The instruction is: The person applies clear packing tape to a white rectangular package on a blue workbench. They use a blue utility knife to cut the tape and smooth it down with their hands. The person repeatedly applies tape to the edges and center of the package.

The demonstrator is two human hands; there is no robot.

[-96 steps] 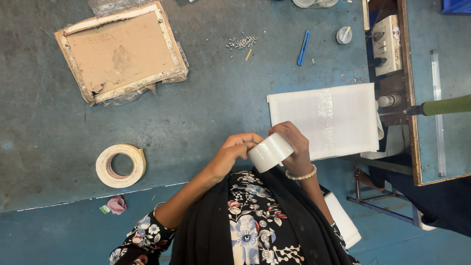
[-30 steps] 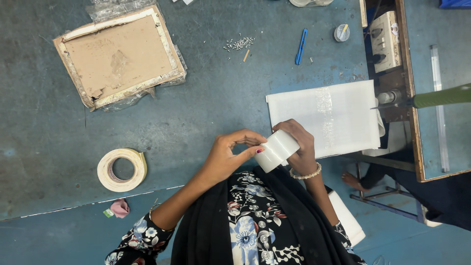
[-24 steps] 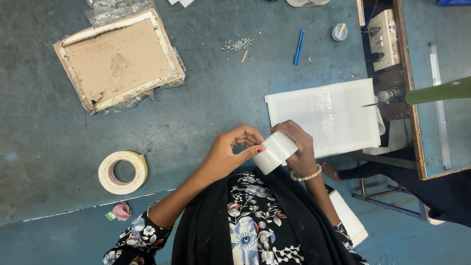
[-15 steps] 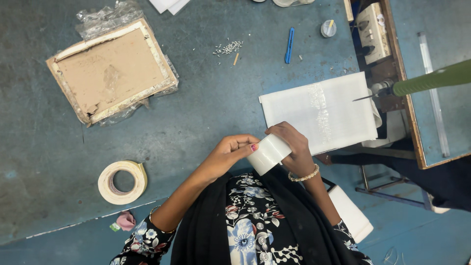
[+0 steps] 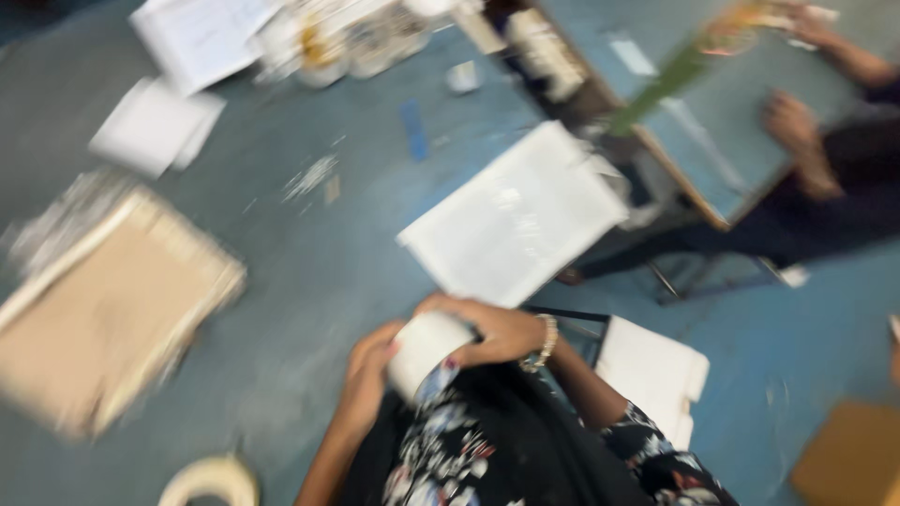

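Both hands — left hand (image 5: 367,370) and right hand (image 5: 487,330) — clasp the white tape roll (image 5: 427,351) above the lap; in this blur, the fingers' grip could slip, dropping it.

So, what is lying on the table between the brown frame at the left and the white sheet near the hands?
In the head view, nothing: between the brown frame and the white sheet only bare blue table shows.

Bare blue table (image 5: 309,281) lies open ahead of both hands. The white panel (image 5: 516,225) crowds the right, the brown framed board (image 5: 103,328) blocks the left; clutter along the far edge, probably papers, blurred.
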